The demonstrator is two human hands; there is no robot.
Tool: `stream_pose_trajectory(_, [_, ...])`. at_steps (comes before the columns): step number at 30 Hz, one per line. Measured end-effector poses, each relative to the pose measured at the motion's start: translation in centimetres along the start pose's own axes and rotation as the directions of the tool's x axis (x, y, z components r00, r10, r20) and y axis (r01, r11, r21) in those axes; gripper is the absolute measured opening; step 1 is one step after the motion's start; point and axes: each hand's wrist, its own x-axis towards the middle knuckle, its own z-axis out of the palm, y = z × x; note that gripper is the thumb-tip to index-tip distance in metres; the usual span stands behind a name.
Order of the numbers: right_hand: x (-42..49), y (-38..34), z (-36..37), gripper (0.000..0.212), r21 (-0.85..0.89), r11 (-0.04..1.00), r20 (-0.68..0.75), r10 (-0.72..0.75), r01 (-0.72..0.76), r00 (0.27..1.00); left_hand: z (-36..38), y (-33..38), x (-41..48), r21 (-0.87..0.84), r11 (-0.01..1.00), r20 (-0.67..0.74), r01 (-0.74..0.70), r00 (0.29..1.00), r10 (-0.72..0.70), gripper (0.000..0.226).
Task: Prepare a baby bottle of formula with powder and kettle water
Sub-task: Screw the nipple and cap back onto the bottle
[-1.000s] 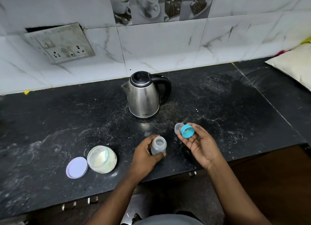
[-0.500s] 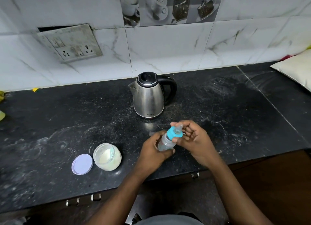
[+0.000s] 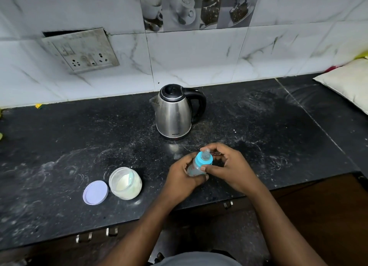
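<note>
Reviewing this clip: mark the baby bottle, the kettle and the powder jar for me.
baby bottle (image 3: 199, 162): head view, on its blue screw collar.
kettle (image 3: 173, 114): head view, on the steel body.
powder jar (image 3: 125, 184): head view, on the powder seen through its open mouth.

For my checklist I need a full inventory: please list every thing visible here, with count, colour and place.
kettle: 1, steel and black, back centre
powder jar: 1, clear, open, front left
jar lid: 1, lilac, left of jar
baby bottle: 1, clear, held, front centre
teat cap: 1, blue, on bottle
counter: 1, black, underneath
socket plate: 1, grey, wall, upper left
cushion: 1, cream, far right
left hand: 1, grips bottle body
right hand: 1, pinches teat cap
</note>
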Motion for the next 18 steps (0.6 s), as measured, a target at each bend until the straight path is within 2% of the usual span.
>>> stream_pose_trajectory(5, [-0.2,-0.6,-0.1,0.046,-0.051,0.998,0.001,-0.042,0.042,0.999,0.0,0.1,-0.3,-0.035,0.999,0.010,0.012,1.000,-0.012,0.062])
stream_pose_trajectory(8, [-0.2,-0.5,0.0,0.055,-0.004,0.999,0.012,-0.037,0.037,0.999,-0.2,0.2,-0.3,-0.057,0.998,0.031,0.030,0.999,-0.028,0.062])
stream_pose_trajectory(10, [-0.3,-0.1,0.2,0.062,0.088,0.996,0.023,-0.019,0.017,1.000,-0.4,0.6,-0.2,-0.096,0.995,0.028,0.031,0.999,-0.029,0.064])
stream_pose_trajectory(13, [-0.7,0.7,0.5,0.060,0.306,0.952,0.029,0.013,-0.021,0.999,-0.9,1.6,0.2,-0.130,0.991,0.030,0.011,1.000,-0.007,0.067])
stream_pose_trajectory(15, [-1.2,1.4,0.7,0.059,0.449,0.891,0.027,0.052,-0.059,0.998,-1.4,2.5,0.5,-0.133,0.991,0.033,-0.003,0.999,0.007,0.066])
stream_pose_trajectory(18, [-1.6,2.1,1.6,0.067,0.635,0.760,0.111,0.083,-0.135,0.990,-1.8,3.4,0.8,-0.149,0.989,0.035,-0.014,0.999,0.019,0.066])
